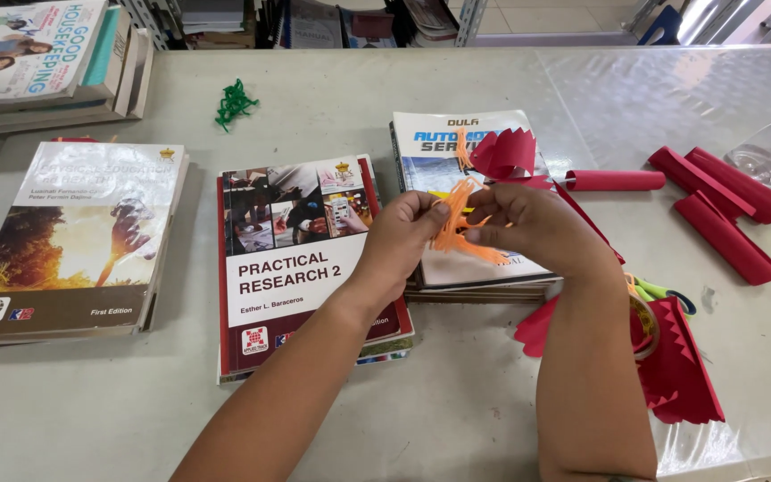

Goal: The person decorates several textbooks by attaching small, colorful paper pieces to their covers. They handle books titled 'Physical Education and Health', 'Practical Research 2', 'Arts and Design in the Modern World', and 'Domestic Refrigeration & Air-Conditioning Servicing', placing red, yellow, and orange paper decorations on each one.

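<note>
My left hand [401, 243] and my right hand [537, 225] meet over a stack of books, both pinching a tangle of thin orange paper strips [457, 223]. A red paper piece with a zigzag cut edge [503, 152] sticks up just above my right hand; whether that hand also holds it is unclear. Under the hands lies a white and blue book [435, 147] on top of a small stack. A red and white book [292, 259] sits beneath my left wrist.
A brown and white book [73, 241] lies at the left, another stack [37, 62] at the far left corner. Green paper shreds [234, 103] lie behind. Red paper rolls [716, 201], cut red paper [680, 366], scissors and a tape roll [649, 312] lie right.
</note>
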